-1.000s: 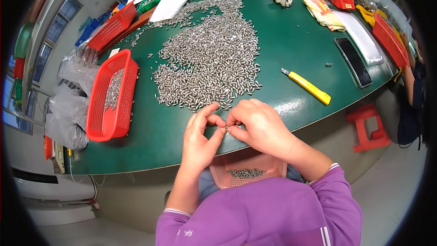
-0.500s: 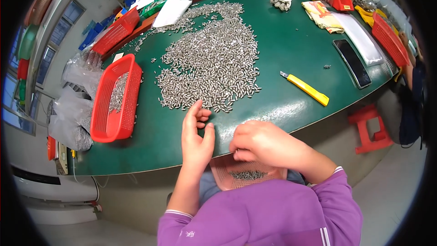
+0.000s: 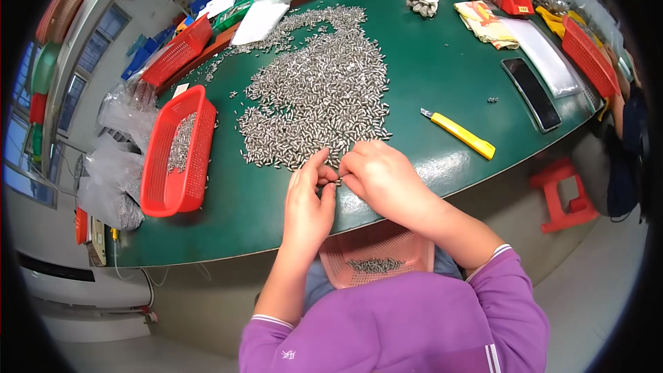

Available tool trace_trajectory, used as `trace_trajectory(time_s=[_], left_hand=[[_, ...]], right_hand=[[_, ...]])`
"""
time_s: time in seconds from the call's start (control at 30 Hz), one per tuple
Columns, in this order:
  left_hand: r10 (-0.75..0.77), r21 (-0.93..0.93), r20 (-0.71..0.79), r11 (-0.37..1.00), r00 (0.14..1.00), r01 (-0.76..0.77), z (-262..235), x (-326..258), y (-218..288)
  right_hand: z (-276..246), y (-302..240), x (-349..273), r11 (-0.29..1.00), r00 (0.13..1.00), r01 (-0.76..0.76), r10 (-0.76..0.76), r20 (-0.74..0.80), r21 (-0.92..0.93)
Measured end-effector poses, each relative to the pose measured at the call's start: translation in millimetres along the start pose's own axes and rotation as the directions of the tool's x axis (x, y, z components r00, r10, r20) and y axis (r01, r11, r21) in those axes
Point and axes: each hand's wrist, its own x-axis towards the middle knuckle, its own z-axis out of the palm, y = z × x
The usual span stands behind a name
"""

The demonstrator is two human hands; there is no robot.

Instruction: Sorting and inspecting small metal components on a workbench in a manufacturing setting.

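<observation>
A wide heap of small silvery metal pins (image 3: 321, 90) covers the middle of the green table (image 3: 428, 62). At its near edge my left hand (image 3: 309, 197) has thumb and fingers drawn together, and a small metal pin shows at their tips. My right hand (image 3: 383, 174) meets it there with curled, pinching fingers; whatever lies between those fingertips is hidden. On my lap, below the table edge, rests a pink perforated basket (image 3: 420, 250) with a small pile of pins in its bottom.
To the left stands a red basket (image 3: 150, 190) partly filled with pins, beside bulging plastic bags (image 3: 110, 173). A yellow utility knife (image 3: 463, 135), a phone (image 3: 532, 94), a folded cloth (image 3: 485, 24) and white gloves (image 3: 422, 1) lie on the right. A red stool (image 3: 565, 195) stands beyond the table edge.
My right hand has moved up from over the lap basket to the heap's near edge. There it now meets my left hand, whose thumb and fingers have closed together.
</observation>
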Motion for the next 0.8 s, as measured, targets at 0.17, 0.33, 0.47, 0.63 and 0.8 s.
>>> trace_trajectory(time_s=[0.17,0.33,0.47,0.63,0.8], left_hand=[[0.011,-0.055,0.05,0.998,0.999,-0.009,-2,-7,2],[0.018,-0.079,0.038,0.997,0.999,-0.015,-3,-10,3],[0.115,-0.026,0.049,0.993,0.992,-0.113,-5,-10,4],[0.116,0.021,0.038,0.993,0.993,-0.117,-3,-13,3],[0.102,0.039,0.021,0.994,0.995,-0.103,-1,-14,5]], right_hand=[[-13,-7,-9,0.996,0.995,-0.071,0.066,0.081,0.061],[-15,-11,-13,0.995,0.995,-0.075,0.07,0.07,0.073],[-13,-10,-13,0.998,0.998,-0.053,0.052,0.031,0.046],[-13,-12,-12,0.998,0.998,-0.058,0.056,0.032,0.038],[-15,-15,-11,0.998,0.997,-0.047,0.044,0.059,0.049]])
